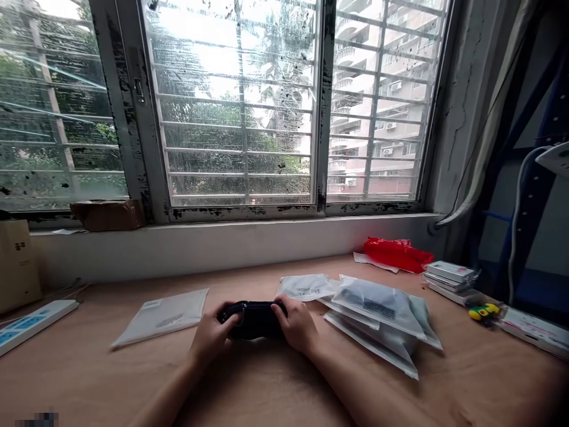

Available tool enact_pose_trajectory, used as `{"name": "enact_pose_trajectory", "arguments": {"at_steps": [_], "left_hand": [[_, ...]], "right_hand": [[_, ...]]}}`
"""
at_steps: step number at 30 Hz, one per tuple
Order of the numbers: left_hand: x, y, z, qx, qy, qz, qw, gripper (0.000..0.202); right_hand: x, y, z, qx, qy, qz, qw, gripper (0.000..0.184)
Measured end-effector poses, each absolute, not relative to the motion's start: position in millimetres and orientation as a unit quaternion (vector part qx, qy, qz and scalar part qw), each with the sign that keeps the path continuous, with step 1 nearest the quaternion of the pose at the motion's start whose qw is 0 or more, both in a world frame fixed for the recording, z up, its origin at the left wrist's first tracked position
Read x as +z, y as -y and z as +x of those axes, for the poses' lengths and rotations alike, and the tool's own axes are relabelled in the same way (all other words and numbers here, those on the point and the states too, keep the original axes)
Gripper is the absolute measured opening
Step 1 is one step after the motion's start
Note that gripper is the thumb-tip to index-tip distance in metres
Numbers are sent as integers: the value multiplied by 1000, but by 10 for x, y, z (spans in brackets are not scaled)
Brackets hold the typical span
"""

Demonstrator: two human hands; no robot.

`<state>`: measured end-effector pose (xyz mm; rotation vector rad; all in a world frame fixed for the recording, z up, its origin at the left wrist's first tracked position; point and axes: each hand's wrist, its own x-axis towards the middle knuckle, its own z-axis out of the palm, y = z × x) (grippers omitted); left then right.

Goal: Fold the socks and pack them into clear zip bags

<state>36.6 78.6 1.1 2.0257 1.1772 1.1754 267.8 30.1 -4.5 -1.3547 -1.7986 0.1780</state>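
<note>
Two bare hands are at work at a wooden desk (249,382). The left grip (213,335) and the right grip (297,325) both close around the ends of a black game pad (253,320). The fingers wrap over its top edge, so both grips are clenched on it, and neither is let go. The game pad sits right between the two grips, in front of the person. I cannot tell if it is lifted a little or resting on the desk.

The work right now seems to be holding the game pad and handling it with both hands. Both grips are full, so picking up anything else would take one hand off the pad first.

A flat white packet (160,317) lies on the desk to the left of the left grip. Farther left is a white power strip (33,323). Just past the right grip is a pile of clear plastic bags (377,314), and a small white pouch (306,287) lies just behind them. Farther off to the right are a red plastic bag (397,254), a stack of small white boxes (448,276) and a little green and yellow toy (484,312). A big window (235,107) is beyond the desk.
</note>
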Motion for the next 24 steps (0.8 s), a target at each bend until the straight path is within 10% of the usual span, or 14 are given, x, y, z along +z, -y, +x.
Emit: {"name": "enact_pose_trajectory", "arguments": {"at_steps": [9,24], "left_hand": [[-61,-851,308,395,-400,663,495,44],[80,-616,469,401,-348,527,663,38]], "right_hand": [[-179,-519,2843,284,652,-511,482,32],[8,-431,2889,502,703,-412,290,32]]}}
